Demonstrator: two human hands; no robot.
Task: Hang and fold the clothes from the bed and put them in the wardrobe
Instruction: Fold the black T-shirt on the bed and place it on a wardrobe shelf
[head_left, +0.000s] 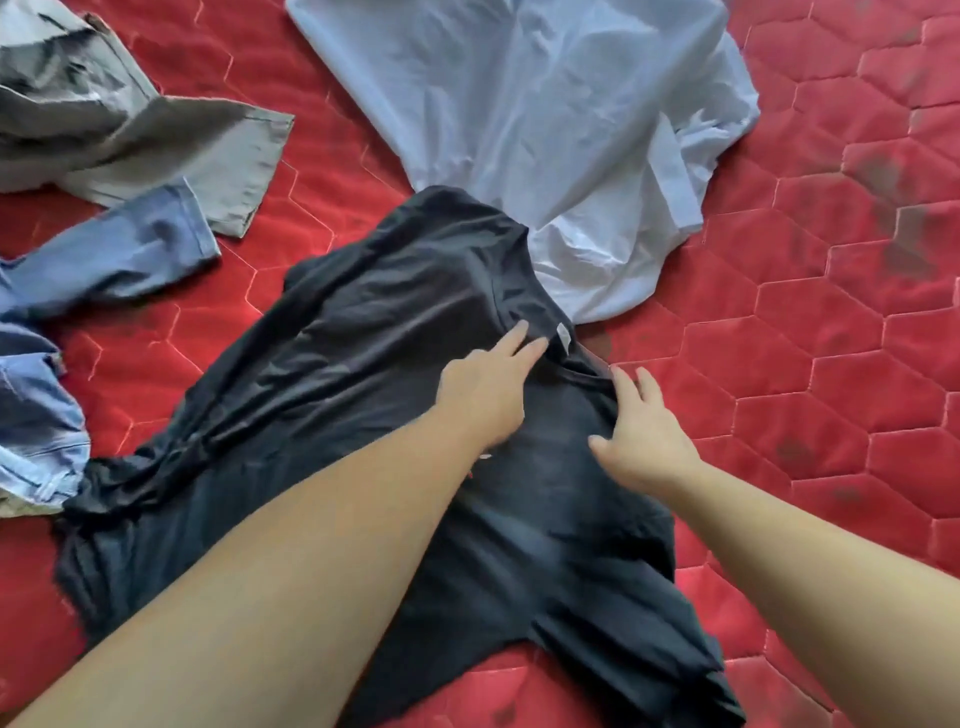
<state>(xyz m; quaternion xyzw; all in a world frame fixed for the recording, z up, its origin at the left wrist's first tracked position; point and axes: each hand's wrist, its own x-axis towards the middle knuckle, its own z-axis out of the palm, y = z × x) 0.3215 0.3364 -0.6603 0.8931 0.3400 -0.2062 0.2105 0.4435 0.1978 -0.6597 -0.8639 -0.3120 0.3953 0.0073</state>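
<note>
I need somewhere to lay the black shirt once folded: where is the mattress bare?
Bare red mattress runs down the right side, beside the black T-shirt and white shirt. A smaller patch lies between the grey trousers and white shirt. The left is crowded with trousers and jeans.

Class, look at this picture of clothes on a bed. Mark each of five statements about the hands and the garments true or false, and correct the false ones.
1. Both hands rest on the black T-shirt near its collar. True.
2. The white shirt lies folded in a neat square. False: it is spread out and rumpled.
3. The black T-shirt overlaps the lower edge of the white shirt. True.
4. The left hand holds a hanger. False: its fingers lie straight on the cloth, as do those of the right hand.
5. The mattress is blue. False: it is red and quilted.
</note>
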